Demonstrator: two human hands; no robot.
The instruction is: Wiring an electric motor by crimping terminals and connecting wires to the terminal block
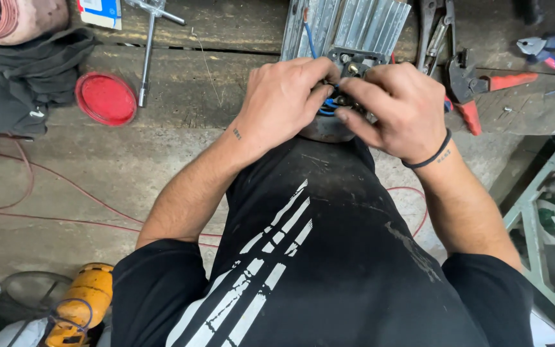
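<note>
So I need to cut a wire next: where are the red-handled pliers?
In the head view, the red-handled pliers lie on the wooden bench, upper right, just beyond the right hand.

Both hands working on a finned metal part at the bench edge

The left hand (282, 96) and right hand (396, 109) close together around a dark connector block (352, 63) with blue wires (329, 106), at the end of a ribbed metal housing (348, 26). Red-handled pliers (476, 87) lie just right; a red round lid (105, 98) and a cross wrench (149, 45) lie left on the wooden bench (226, 83).
</note>
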